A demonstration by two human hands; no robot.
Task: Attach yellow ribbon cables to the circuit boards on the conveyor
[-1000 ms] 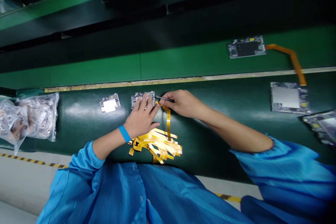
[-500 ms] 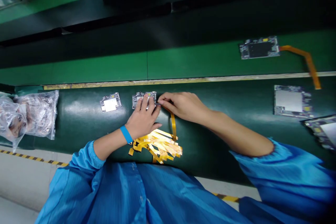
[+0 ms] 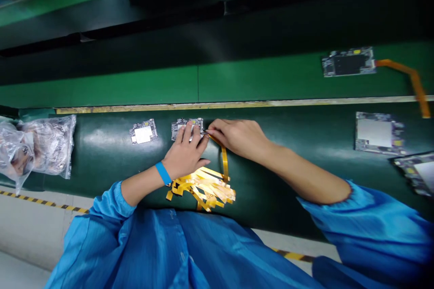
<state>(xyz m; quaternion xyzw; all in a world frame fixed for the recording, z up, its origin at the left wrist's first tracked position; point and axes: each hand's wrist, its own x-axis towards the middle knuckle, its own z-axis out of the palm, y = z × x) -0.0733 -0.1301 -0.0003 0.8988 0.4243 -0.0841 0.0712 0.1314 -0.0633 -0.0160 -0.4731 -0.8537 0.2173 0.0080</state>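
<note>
My left hand (image 3: 185, 153) lies palm down with its fingers apart, the fingertips resting on a circuit board (image 3: 175, 129) and covering part of it. At the board's right edge, my right hand (image 3: 239, 137) pinches the end of an orange flat flex cable (image 3: 224, 158). The cable's tip is mostly hidden by the fingers, so I cannot tell whether it sits in the connector. Below my left hand is a pile of similar flex cables (image 3: 206, 187). Another circuit board (image 3: 143, 133) with a silvery plate lies to the left.
Clear plastic bags (image 3: 47, 146) with contents lie at the far left. Two more boards, one with a silver plate (image 3: 375, 131), lie at the right. On the green belt (image 3: 135, 83) beyond the strip rests a board with a cable attached (image 3: 351, 62).
The belt's seam and the board with its attached cable have moved right. My right hand has shifted very slightly right, still pinching the cable. My left hand stays on the board.
</note>
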